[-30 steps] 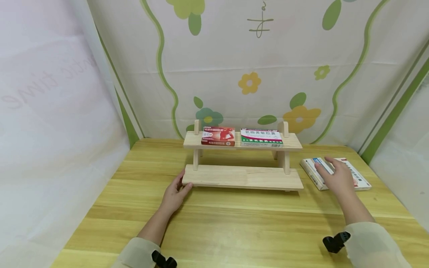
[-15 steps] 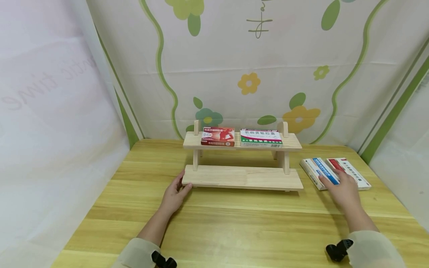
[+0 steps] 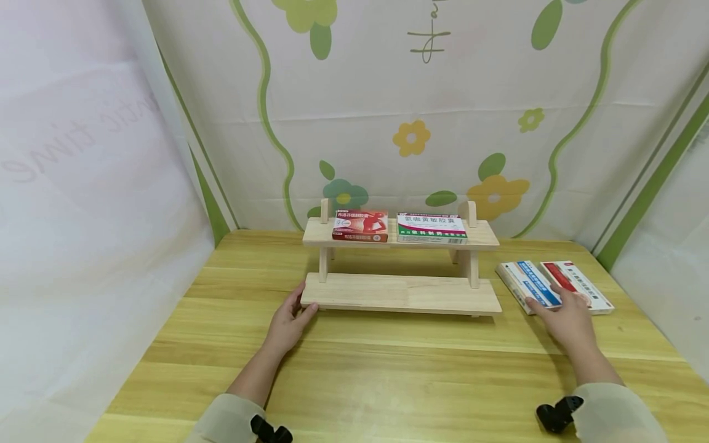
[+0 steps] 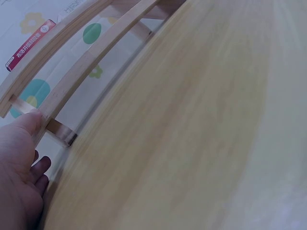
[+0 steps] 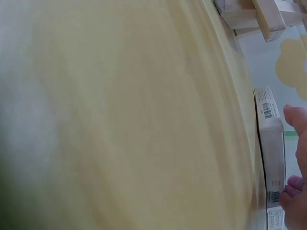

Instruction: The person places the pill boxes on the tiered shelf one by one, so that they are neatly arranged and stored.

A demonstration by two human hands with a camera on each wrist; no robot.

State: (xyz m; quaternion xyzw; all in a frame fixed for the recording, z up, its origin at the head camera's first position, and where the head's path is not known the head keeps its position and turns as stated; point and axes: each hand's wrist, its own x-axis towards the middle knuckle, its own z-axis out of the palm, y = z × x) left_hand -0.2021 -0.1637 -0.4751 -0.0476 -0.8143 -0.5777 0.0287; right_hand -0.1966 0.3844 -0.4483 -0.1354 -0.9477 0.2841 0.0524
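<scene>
A two-tier wooden shelf stands mid-table in the head view. My left hand holds the left end of its lower board, the thumb on the front edge in the left wrist view. Off to the right, two medicine boxes lie side by side: a blue-and-white medicine box and a red-and-white medicine box. Over their near part is my right hand, thumb by the blue box's front edge and fingers extended at the seam between the boxes. Whether the fingertips touch is unclear.
On the upper board sit a red medicine box and a white-and-green medicine box. Upright pegs rise behind them. A patterned cloth hangs behind the wooden table and along both sides.
My right hand has drawn back from above the boxes toward their near edge, uncovering more of their labels. The boxes, the shelf and my left hand stay in place.
</scene>
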